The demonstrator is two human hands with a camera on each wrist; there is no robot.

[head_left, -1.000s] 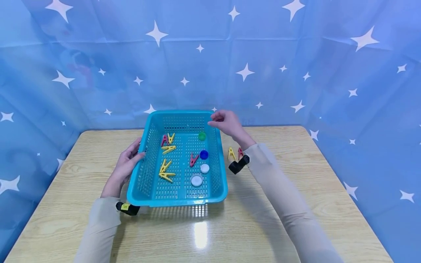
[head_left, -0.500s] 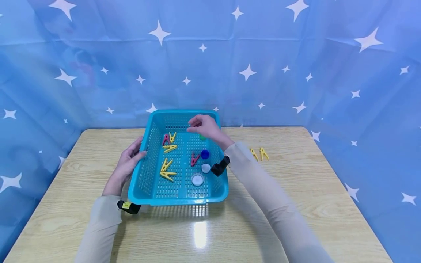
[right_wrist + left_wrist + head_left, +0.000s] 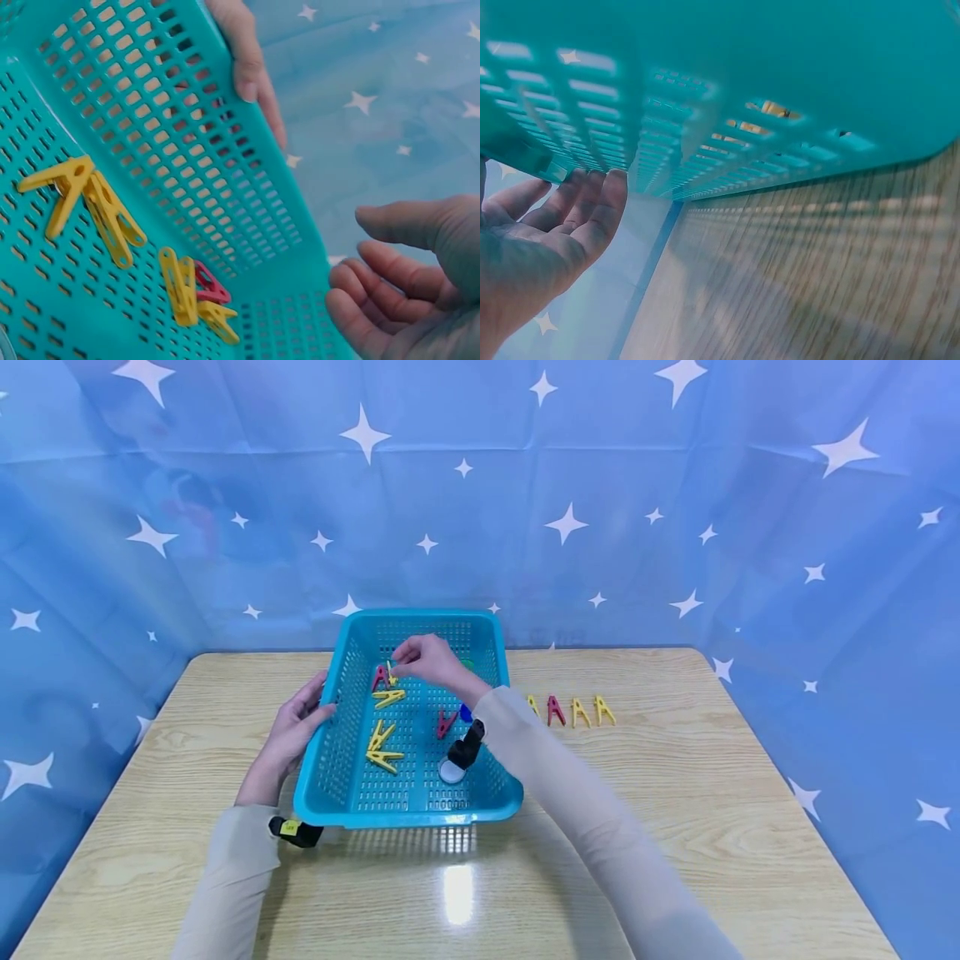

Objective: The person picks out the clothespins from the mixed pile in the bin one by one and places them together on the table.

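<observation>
Head view: reaching with the right hand (image 3: 423, 658) into the far left part of the turquoise basket (image 3: 360, 806), fingers loosely bent and just above the upright yellow clothespin (image 3: 391, 673) beside the red clothespin (image 3: 379, 677); nothing gripped yet. Best done by coming straight down on the yellow peg, pinching its two legs between thumb and forefinger, and lifting clear of the red neighbour so that one stays put. Steadying with the left hand (image 3: 288, 739), fingers straight and pressed flat against the basket's left wall, not curled round it. On the wooden table (image 3: 712, 793), right of the basket, a row of four pegs (image 3: 570, 710) standing upright, yellow and red

Left wrist view: fingertips (image 3: 604, 206) of the left hand touching the slotted wall from outside, palm relaxed, grasping nothing. Worth keeping that pressure even, to stop the basket sliding

Right wrist view: right hand's fingers (image 3: 390, 281) half curled and empty, near the corner of the basket. Yellow clothespin small, plastic, lying against the red one on the perforated floor, with a pair of yellow pegs (image 3: 90, 206) farther off
</observation>
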